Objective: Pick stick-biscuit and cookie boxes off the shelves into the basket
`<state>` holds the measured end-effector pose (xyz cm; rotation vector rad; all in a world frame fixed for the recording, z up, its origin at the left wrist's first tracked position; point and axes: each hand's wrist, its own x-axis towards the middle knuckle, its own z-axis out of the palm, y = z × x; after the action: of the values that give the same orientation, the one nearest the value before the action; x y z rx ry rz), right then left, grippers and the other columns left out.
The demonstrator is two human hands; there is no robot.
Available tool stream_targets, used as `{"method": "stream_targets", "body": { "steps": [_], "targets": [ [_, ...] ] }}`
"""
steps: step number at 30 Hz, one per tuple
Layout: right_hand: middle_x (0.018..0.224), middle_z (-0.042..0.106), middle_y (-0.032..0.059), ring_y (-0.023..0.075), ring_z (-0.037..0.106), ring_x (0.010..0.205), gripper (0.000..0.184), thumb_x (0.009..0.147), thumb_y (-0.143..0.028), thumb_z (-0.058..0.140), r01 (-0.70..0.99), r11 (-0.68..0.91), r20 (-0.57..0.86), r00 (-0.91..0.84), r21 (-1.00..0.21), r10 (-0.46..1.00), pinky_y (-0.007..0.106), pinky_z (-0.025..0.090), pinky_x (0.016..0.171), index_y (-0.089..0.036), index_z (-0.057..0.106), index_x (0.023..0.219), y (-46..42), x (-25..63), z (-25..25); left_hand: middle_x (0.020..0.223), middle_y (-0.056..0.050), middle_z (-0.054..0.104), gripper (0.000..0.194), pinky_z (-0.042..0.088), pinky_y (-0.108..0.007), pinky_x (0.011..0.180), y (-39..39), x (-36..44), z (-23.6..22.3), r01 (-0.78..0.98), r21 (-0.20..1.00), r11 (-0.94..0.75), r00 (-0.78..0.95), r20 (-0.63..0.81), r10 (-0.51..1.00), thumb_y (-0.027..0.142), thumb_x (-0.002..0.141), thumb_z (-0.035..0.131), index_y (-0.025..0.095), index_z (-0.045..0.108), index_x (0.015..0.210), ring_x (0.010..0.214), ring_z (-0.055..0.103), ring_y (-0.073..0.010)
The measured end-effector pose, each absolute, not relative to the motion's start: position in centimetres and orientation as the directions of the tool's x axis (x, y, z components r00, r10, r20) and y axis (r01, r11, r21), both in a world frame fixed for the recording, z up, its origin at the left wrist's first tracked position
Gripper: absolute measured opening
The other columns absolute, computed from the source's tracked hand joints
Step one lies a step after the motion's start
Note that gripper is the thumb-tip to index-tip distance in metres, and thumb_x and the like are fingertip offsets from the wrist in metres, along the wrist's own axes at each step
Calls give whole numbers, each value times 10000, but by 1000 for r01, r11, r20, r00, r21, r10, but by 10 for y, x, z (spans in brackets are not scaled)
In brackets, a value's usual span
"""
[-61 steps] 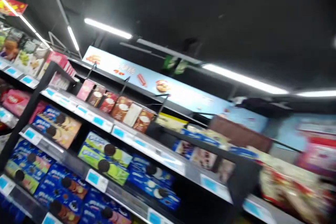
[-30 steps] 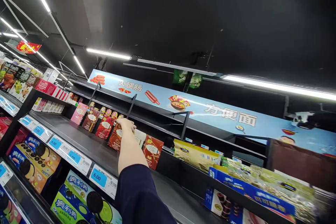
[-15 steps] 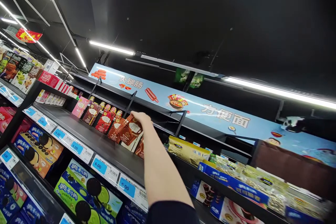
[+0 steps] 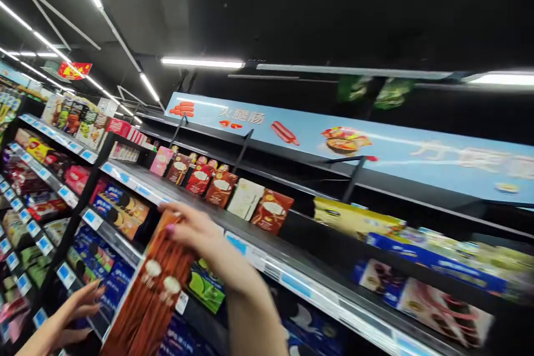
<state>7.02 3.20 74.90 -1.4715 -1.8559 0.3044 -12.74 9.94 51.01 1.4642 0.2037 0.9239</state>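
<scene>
My right hand (image 4: 204, 245) grips the top of a tall brown-orange snack box (image 4: 152, 295) and holds it in front of the lower shelves, tilted. At the bottom left, my left hand (image 4: 73, 314) rises with its fingers spread, close to the box's lower end and apart from it. Behind them, on the upper shelf (image 4: 233, 222), stands a row of similar brown, red and cream boxes (image 4: 221, 189).
Shelves run from left to right, packed with blue and green biscuit packs (image 4: 117, 211) and price tags. A yellow pack (image 4: 354, 219) and blue-edged trays sit on the right-hand shelf. A blue sign (image 4: 334, 139) with pictures hangs above. The picture is blurred by motion.
My right hand has pulled a brown box off the upper shelf and brought it down toward me. My left hand has come into view at the bottom left. The camera has swung left.
</scene>
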Motion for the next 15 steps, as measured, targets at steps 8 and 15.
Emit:
{"method": "stream_targets", "body": {
  "steps": [8,15],
  "targets": [
    [1248,601,94,300,542,1172,721,710,-540,685,350,273,266,-67,-896,962,448,396,1028,-235,485,1332,40,0,592,1229,-90,620,860,401,-424,1021,31,-155,496,-382,915,131,674,178,717,567,671,749,176,445,1375,1103,561,-302],
    [1420,491,100,300,441,1313,725,750,-656,636,33,185,188,178,-982,966,459,287,1145,-240,475,1321,32,-46,494,1286,-122,584,811,400,-414,1023,8,-178,462,-350,913,212,510,-4,860,491,720,724,139,413,1382,1177,521,-317]
  ]
}}
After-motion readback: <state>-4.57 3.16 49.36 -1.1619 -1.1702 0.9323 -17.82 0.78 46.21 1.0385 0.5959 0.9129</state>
